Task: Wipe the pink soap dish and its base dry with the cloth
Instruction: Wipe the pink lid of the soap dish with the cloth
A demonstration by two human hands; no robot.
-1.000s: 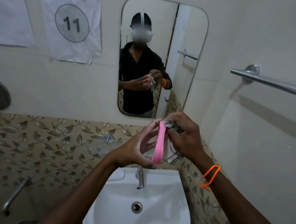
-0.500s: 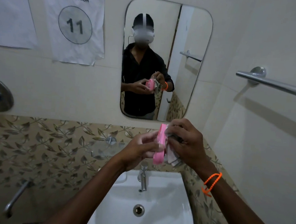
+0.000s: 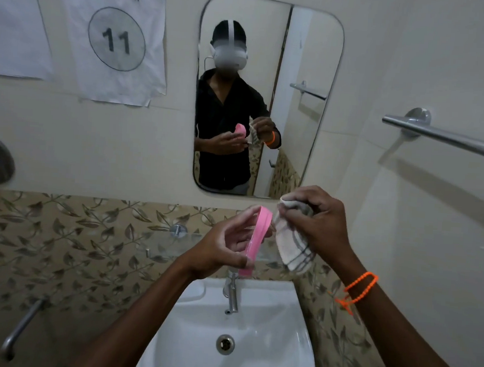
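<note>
**Count of things at the washbasin**

There is one flat pink plastic soap dish [image 3: 255, 240], one pale cloth with dark stripes [image 3: 293, 245] and two bare hands, a left hand [image 3: 225, 245] and a right hand [image 3: 317, 220]. There is one white ceramic basin [image 3: 280, 355], one chrome tap [image 3: 231, 294], one rounded wall mirror [image 3: 306, 59], one steel towel rail [image 3: 444, 138], two paper sheets [image 3: 116, 40] and one orange bead bracelet [image 3: 359, 289].
</note>
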